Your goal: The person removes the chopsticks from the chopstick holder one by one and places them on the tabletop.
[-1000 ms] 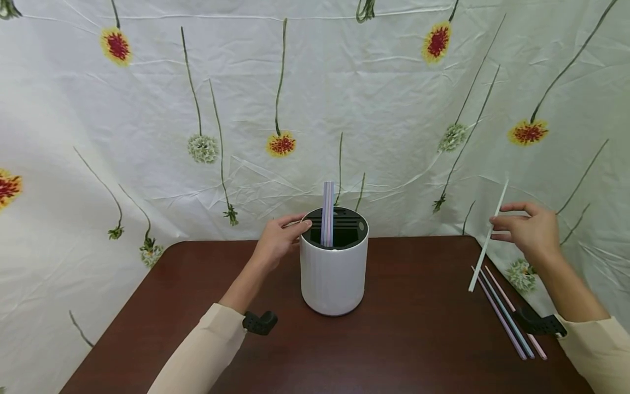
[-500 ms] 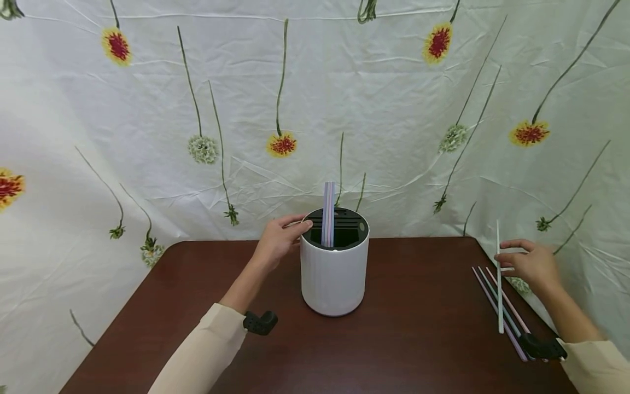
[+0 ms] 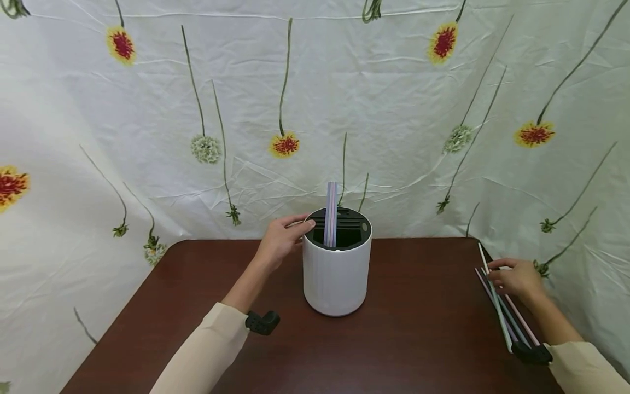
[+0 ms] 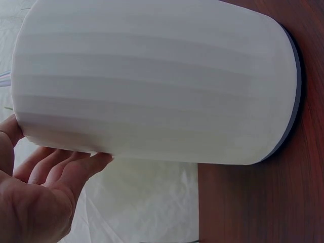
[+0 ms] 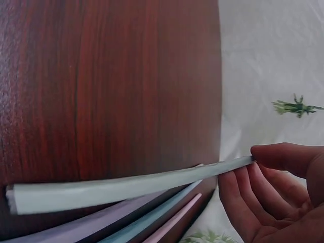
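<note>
A white round holder (image 3: pixel 337 287) with a black slotted top stands on the table. Several pastel sticks that look like straws (image 3: pixel 331 213) rise upright from its opening. My left hand (image 3: pixel 278 243) grips the holder's rim, thumb over the edge and fingers along the outer wall. At the right, my right hand (image 3: pixel 519 281) pinches the far end of a pale green straw (image 5: pixel 101 191). This straw slants low over a purple straw (image 5: pixel 101 216), a blue straw (image 5: pixel 152 214) and a pink straw (image 5: pixel 174 215) lying side by side on the table.
The dark brown table (image 3: pixel 418 350) ends at the right just beyond the straws. Behind it hangs a white cloth (image 3: pixel 394 109) printed with flowers. Each wrist wears a black camera mount, such as the left mount (image 3: pixel 263 323).
My right hand has come down and nearer the table with the pale green straw, which now lies close over the other straws. My left hand has stayed on the holder's rim.
</note>
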A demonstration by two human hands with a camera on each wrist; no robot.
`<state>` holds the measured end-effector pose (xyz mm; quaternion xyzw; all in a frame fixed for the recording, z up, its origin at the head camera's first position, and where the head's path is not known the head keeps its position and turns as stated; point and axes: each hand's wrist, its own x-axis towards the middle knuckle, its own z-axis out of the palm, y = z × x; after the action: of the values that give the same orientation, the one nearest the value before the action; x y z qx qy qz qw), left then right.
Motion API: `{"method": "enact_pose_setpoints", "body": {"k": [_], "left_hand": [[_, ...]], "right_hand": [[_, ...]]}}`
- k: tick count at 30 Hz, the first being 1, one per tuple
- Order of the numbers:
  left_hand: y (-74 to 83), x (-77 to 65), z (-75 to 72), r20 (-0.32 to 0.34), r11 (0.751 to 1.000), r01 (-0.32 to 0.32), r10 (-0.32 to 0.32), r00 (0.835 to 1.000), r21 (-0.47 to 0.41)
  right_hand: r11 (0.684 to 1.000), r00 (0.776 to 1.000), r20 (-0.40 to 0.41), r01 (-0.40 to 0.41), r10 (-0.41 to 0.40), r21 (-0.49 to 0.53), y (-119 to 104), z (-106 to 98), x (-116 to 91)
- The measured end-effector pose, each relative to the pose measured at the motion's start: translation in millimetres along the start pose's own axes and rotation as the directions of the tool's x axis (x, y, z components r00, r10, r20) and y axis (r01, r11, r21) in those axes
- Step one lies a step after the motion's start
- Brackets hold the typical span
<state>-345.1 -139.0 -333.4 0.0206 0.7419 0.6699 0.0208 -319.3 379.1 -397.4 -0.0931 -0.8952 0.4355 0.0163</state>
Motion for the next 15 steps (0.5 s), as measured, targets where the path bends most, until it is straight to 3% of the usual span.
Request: {"method": "enact_pose_setpoints", "body": {"k": [8, 15], "left_hand": [[-0.8, 0.6, -0.1, 0.002, 1.0, -0.006, 0.006, 1.0, 0.001], [-1.9, 2.3, 0.5, -0.004, 1.0, -0.006, 0.006, 1.0, -0.001]], "right_hand": [[0.997, 0.999, 0.028, -0.013, 0.015, -0.082, 12, 6, 13], [0.993, 1.0, -0.009, -0.026, 0.025, -0.115, 20, 14, 15]]}}
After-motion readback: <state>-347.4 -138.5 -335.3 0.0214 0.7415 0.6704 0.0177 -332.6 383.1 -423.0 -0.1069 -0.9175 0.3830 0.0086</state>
